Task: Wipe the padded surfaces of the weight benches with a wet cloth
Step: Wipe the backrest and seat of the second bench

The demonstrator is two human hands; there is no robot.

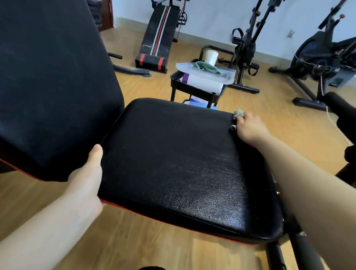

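The right grip (pixel 247 127) clutches the cloth (pixel 238 113) on the far right corner of the glossy black seat pad (pixel 170 166). The left grip (pixel 85 177) clasps the pad's left edge. Beyond, a cart (pixel 173 79) and exercise bikes (pixel 317 58) stand on the wooden floor (pixel 269 107).

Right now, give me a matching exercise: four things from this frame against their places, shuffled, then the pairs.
Things:
1 left hand
2 right hand
3 cup
4 striped bench

Places:
A on the cart
B far right corner of the seat, gripping a cloth
C floor by the wall
D seat's left edge

Pairs: 1-D; 2-B; 3-A; 4-C
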